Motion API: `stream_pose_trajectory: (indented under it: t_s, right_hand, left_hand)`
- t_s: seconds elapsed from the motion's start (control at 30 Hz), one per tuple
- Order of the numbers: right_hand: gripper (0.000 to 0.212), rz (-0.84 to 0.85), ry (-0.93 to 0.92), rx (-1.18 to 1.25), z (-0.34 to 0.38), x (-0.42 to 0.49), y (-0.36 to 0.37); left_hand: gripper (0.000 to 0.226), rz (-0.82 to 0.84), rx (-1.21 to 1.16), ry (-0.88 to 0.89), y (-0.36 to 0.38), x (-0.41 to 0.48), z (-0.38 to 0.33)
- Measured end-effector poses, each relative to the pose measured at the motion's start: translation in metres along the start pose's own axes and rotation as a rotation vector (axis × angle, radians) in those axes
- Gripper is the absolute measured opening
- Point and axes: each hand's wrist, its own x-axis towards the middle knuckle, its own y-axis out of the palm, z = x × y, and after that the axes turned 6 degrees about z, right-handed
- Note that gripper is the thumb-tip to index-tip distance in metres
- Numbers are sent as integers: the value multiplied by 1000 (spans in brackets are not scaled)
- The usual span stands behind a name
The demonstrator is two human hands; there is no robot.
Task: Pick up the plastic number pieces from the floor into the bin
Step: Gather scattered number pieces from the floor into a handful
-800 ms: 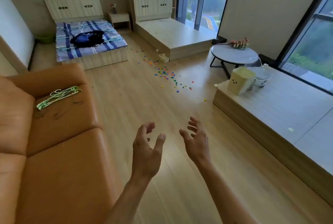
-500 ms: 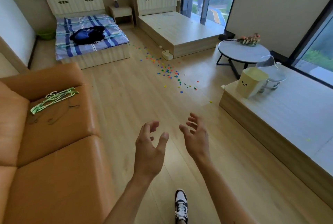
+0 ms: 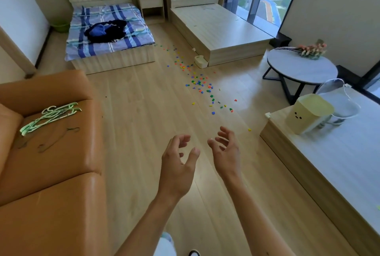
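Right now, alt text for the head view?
Empty and open, the left hand and right hand reach over the floor toward scattered colourful number pieces. A small white bin stands near them; an orange sofa sits left.

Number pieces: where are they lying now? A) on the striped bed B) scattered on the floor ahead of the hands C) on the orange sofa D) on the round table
B: the number pieces lie strewn across the wooden floor, past the foot of the beds.
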Motion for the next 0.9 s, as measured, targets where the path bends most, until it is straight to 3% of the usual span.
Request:
stream_pose_trajectory:
  t_s: [0.27,0.5,0.9]
  right_hand:
    - [51,-35,73,-18,-24,140,22]
    - [50,-159,147,-5,-31,298,47]
    - [45,-292,266,40,-44,503,43]
  left_hand:
    - [25,87,-15,-26,40,151,20]
    - [25,257,22,14,76,329,30]
    - [24,464,48,15,151,550,29]
